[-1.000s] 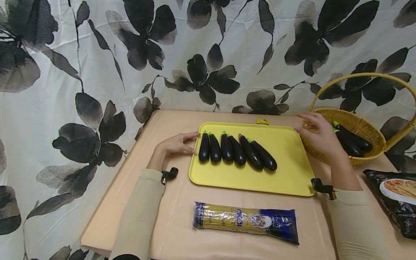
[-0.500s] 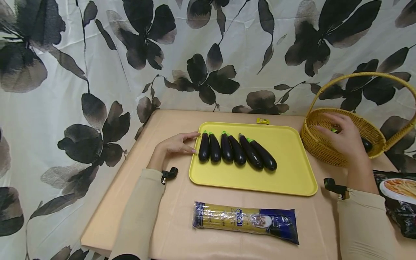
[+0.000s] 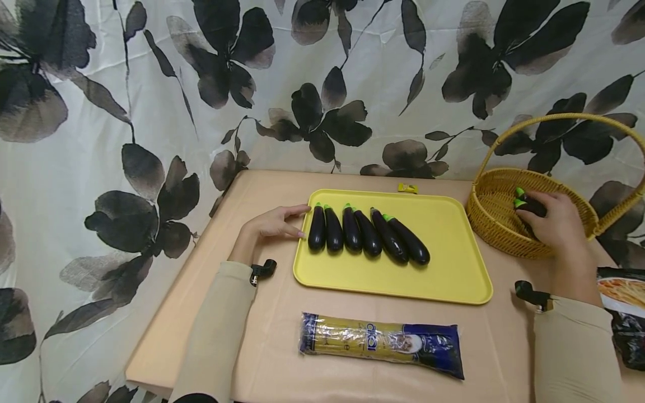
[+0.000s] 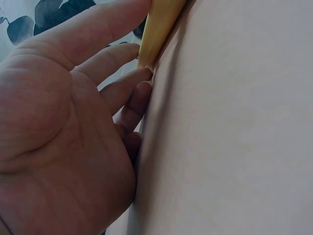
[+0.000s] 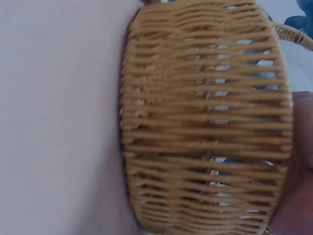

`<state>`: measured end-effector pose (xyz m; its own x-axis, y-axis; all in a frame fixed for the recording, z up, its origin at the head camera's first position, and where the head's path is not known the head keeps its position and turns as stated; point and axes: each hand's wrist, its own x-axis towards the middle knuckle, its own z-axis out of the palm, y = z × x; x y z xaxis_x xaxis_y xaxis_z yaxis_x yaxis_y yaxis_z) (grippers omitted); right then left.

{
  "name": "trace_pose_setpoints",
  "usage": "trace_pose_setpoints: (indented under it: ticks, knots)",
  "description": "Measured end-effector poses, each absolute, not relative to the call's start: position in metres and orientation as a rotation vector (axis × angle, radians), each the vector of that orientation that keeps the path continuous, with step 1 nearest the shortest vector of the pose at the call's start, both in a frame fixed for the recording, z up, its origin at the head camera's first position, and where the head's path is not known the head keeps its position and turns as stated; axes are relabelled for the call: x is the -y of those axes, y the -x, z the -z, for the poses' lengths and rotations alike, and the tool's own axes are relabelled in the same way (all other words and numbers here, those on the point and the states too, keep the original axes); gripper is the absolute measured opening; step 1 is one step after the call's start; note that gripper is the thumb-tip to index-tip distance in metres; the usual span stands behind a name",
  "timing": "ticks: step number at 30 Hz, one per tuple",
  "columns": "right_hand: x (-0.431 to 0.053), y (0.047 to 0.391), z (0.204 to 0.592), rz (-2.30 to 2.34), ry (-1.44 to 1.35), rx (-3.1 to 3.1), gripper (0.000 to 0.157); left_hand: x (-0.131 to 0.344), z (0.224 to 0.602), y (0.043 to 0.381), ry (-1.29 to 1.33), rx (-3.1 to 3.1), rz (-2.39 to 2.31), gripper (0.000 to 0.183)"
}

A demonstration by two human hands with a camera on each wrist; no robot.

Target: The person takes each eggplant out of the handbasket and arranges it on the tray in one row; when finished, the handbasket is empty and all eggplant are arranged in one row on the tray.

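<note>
In the head view, my right hand [image 3: 561,221] reaches into the wicker basket [image 3: 496,224], thumb and fingers round a dark eggplant [image 3: 534,208] with a green stem end. A second eggplant's green tip shows beside it; the hand hides most of both. The right wrist view is filled by the basket's woven side [image 5: 205,112], with part of the hand behind its rim. My left hand [image 3: 269,222] rests at the left rim of the yellow tray [image 3: 453,252], fingers extended, fingertips at the edge. Several eggplants [image 3: 371,235] lie in a row on the tray.
A blue and yellow pasta packet [image 3: 380,342] lies in front of the tray. At the far right is a black food bag [image 3: 625,319], partly behind the right sleeve. A small yellow wrapper [image 3: 407,188] sits behind the tray. The basket's tall handle [image 3: 559,116] arches over it.
My right hand has moved right from above the basket's left rim, down into the basket, and closed round an eggplant there. The left hand and the tray have stayed put.
</note>
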<state>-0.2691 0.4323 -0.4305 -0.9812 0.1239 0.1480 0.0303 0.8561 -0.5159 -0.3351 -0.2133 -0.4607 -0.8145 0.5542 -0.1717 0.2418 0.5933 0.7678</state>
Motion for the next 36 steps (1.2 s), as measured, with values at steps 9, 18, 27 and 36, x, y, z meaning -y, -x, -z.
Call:
trace_pose_setpoints:
  ticks: [9, 18, 27, 36]
  knots:
    - [-0.45, 0.276, 0.435, -0.751, 0.069, 3.023, 0.067, 0.212, 0.459, 0.333, -0.616, -2.437, -1.089, 0.091]
    - [-0.455, 0.278, 0.436, -0.804, 0.054, 3.044, 0.064, 0.212, 0.461, 0.332, -0.649, -2.454, -1.078, 0.091]
    - [-0.456, 0.284, 0.441, -0.811, 0.017, 3.145, 0.064, 0.212, 0.463, 0.329, -0.638, -2.451, -1.087, 0.092]
    - [-0.457, 0.291, 0.445, -0.817, 0.007, 3.231, 0.071, 0.211, 0.465, 0.327, -0.638, -2.459, -1.089, 0.092]
